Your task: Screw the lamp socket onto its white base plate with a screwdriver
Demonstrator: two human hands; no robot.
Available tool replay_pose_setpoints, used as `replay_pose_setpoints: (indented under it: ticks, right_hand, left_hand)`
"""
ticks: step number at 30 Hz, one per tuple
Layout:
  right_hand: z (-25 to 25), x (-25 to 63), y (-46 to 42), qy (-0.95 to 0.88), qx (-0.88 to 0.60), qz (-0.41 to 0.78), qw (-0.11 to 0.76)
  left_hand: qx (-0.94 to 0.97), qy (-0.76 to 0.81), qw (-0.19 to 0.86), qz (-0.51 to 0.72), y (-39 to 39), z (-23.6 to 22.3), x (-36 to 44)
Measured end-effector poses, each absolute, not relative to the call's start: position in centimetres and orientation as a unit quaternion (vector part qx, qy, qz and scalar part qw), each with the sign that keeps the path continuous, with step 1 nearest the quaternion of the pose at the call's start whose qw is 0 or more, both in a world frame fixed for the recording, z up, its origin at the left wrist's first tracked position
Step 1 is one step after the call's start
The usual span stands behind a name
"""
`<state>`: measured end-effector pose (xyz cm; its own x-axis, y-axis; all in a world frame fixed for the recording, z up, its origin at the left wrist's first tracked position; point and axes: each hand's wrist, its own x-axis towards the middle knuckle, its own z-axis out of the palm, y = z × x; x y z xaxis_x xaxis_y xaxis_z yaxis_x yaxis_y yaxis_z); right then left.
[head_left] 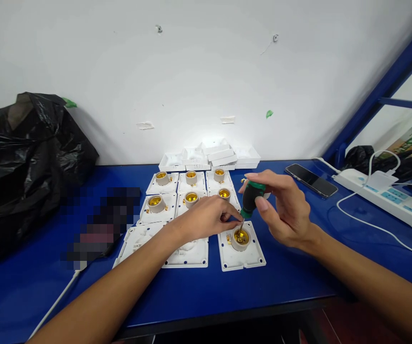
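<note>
My right hand (290, 210) grips the black and green handle of a short screwdriver (249, 199), which tilts downward. Its tip goes into the brass-lined socket of a lamp holder (240, 239) on a white square plate (243, 260). At the shaft, just above the socket, the fingertips of my left hand (207, 217) are pinched together. Left of that plate lie white plates (200, 258) without sockets, partly covered by my left forearm. Behind my left hand stand several more lamp holders (156, 203) in rows, some partly hidden.
White square boxes (198, 155) are piled against the wall. A black plastic bag (23, 167) bulges at the left. On the right are a phone (311, 180), a white power strip (388, 196) with cables and a blue metal frame (370, 95). A blurred-out object (101, 229) trails a white cable.
</note>
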<state>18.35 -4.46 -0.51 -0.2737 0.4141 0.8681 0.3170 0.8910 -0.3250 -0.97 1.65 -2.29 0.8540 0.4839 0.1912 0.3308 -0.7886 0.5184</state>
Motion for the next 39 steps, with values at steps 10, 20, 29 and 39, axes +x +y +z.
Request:
replay_pose_setpoints:
  ticks: [10, 20, 29, 39]
  right_hand:
    - [0.28, 18.06, -4.86, -0.791, -0.249, 0.019, 0.558]
    - [0.42, 17.95, -4.94, -0.779, -0.254, -0.020, 0.573]
    - [0.47, 17.94, -4.72, -0.780, -0.238, -0.051, 0.577]
    - [0.20, 18.14, -4.62, -0.780, -0.241, -0.082, 0.572]
  left_hand:
    - [0.933, 0.213, 0.248, 0.151, 1.83, -2.21, -0.98]
    - [0.931, 0.217, 0.246, 0.161, 1.79, -2.38, -1.02]
    - [0.929, 0.212, 0.257, 0.161, 1.84, -2.31, -1.01]
    - [0.929, 0.214, 0.257, 0.155, 1.66, -1.97, -1.01]
